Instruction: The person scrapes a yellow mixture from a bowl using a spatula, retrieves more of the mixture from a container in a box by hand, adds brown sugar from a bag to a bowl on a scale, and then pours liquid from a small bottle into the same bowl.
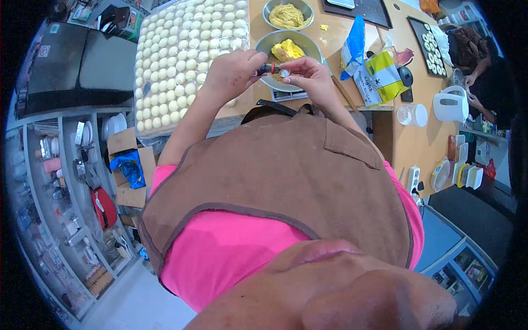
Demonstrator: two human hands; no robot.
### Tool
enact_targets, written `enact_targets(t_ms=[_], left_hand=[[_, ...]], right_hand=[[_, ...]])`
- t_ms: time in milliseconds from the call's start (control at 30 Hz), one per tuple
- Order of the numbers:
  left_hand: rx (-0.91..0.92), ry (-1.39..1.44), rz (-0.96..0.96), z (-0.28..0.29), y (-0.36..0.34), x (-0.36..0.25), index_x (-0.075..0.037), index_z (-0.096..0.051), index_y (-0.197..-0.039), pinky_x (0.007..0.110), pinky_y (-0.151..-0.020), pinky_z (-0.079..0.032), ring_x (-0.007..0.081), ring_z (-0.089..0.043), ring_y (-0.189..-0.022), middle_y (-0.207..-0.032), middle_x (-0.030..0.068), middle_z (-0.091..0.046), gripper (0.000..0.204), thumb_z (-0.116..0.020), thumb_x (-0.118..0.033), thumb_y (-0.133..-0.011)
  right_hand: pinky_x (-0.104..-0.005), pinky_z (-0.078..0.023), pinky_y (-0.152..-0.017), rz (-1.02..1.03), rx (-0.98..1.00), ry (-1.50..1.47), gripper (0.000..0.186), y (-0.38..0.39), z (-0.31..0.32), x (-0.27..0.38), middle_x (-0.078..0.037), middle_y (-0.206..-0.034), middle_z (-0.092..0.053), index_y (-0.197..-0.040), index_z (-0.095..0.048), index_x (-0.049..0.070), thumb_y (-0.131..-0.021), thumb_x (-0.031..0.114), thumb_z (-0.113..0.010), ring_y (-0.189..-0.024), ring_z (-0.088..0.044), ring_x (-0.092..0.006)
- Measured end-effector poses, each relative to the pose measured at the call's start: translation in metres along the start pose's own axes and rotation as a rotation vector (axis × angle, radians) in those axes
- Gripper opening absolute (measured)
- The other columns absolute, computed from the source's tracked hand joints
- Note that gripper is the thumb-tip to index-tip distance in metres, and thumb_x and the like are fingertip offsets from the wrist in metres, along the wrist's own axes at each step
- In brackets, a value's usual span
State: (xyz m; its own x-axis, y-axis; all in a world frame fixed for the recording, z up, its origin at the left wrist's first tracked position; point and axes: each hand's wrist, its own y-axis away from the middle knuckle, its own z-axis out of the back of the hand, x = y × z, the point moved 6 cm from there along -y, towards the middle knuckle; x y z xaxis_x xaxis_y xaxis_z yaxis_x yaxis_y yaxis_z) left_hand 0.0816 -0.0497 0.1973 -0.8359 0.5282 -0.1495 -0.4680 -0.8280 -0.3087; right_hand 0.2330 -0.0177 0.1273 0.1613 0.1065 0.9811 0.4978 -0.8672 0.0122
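Note:
My left hand point(230, 76) is closed around a small dark bottle point(267, 69) with red on it, held sideways over a metal bowl point(311, 45). At the bottle's end, my right hand point(311, 78) pinches a small round whitish piece point(284, 72); whether it is a loose cap or still on the bottle, I cannot tell. Inside the bowl lie a yellow butter-like lump point(288, 50) and brown grains, partly hidden by my hands. The bowl sits on a scale point(286, 95). Behind it stands a second bowl point(311, 12) of tan dough point(286, 16).
Left of my hands, a tray point(192, 33) carries many pale dough balls. On the right are a blue-and-white bag point(353, 49), a yellow-and-white sugar bag point(379, 77), a wooden-handled tool point(345, 93), a clear jar point(412, 115) and a white pitcher point(451, 104). Another person's hands point(472, 91) work at far right.

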Motion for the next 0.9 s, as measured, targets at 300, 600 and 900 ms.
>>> enact_targets(t_ms=[300,600,900], left_hand=[[-0.004,-0.019,-0.014,0.0009,-0.0024,0.0008,-0.011,-0.05,-0.089,0.034,-0.055,-0.045,0.0223,-0.058,-0.07,-0.075,0.0042,-0.055,0.028,-0.066,-0.019,-0.069],[0.011,-0.036,-0.007,0.002,-0.0038,0.0044,-0.01,-0.052,-0.092,0.034,-0.057,-0.046,0.0231,-0.059,-0.073,-0.079,0.005,-0.058,0.03,-0.068,-0.019,-0.068],[-0.003,-0.035,-0.018,0.0053,-0.0041,0.0069,-0.01,-0.051,-0.09,0.035,-0.056,-0.046,0.0232,-0.058,-0.07,-0.075,0.0052,-0.056,0.028,-0.067,-0.019,-0.068]], right_hand=[[-0.0233,-0.049,-0.071,0.038,-0.004,-0.025,0.025,-0.0013,0.0006,0.0003,-0.006,-0.086,-0.063,-0.094,-0.061,0.0,-0.07,0.001,-0.07,-0.078,-0.059,-0.0102],[-0.0226,-0.049,-0.072,0.019,-0.035,-0.015,0.026,-0.0023,-0.0013,0.0052,-0.006,-0.087,-0.063,-0.093,-0.061,-0.001,-0.069,-0.003,-0.069,-0.079,-0.059,-0.0098],[-0.0228,-0.049,-0.073,0.026,-0.019,-0.015,0.026,-0.0078,-0.0025,-0.001,-0.006,-0.089,-0.063,-0.093,-0.061,-0.001,-0.069,-0.003,-0.069,-0.079,-0.059,-0.0103]])
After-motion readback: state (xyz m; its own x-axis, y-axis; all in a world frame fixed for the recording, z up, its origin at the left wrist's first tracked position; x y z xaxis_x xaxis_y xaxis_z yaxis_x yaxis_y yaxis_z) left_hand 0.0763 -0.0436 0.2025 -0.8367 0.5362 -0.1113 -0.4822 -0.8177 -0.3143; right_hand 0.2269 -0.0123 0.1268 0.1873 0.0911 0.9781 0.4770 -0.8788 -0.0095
